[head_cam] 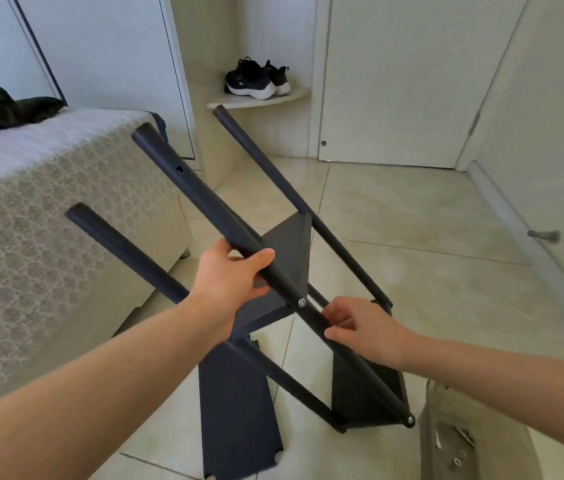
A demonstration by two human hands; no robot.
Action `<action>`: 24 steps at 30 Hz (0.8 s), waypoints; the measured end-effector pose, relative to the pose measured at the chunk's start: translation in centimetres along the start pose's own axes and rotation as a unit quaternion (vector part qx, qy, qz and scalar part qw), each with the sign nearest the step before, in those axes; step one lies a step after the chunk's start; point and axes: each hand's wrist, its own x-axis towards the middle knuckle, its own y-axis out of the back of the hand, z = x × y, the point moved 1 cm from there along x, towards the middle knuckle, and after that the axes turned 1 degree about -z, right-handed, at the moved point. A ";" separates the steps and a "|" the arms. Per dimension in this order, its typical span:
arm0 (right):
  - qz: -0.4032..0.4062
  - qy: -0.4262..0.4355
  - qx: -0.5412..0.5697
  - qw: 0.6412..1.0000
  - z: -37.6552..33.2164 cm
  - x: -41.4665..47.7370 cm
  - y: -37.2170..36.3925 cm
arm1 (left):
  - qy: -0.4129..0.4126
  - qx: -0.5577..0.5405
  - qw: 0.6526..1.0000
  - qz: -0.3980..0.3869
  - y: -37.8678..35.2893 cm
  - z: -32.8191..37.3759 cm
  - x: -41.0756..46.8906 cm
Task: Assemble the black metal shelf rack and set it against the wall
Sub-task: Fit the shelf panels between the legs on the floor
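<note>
The black metal rack [291, 251] stands tilted on the tiled floor, its round posts leaning up and to the left. Two shelf plates are fixed between the posts, one low [367, 393] and one higher. My left hand [235, 275] is wrapped around the nearest post [183, 178], just above a silver screw [301, 302]. My right hand [360, 327] pinches the same post just below that screw. A loose black shelf plate [239, 410] lies flat on the floor under the rack.
A bed with a patterned cover [48, 220] fills the left side, close to the posts. A corner shelf holds black sneakers [256, 79]. Closed white doors [405, 81] stand behind and to the right. A beige sheet with loose screws [457, 448] lies at lower right.
</note>
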 end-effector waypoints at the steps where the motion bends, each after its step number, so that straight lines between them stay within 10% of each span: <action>1: 0.005 -0.011 0.019 1.000 0.2 -0.4 0.1 | 0.002 0.011 1.000 -0.011 -0.7 0.6 -0.1; 18: -0.052 -0.070 0.160 0.983 2.5 -8.2 1.9 | -0.070 0.182 0.975 -0.103 -6.6 2.2 -6.3; 24: 0.094 -0.108 0.196 0.970 4.2 -7.0 7.9 | -0.104 0.256 0.946 -0.172 -5.6 2.4 -7.6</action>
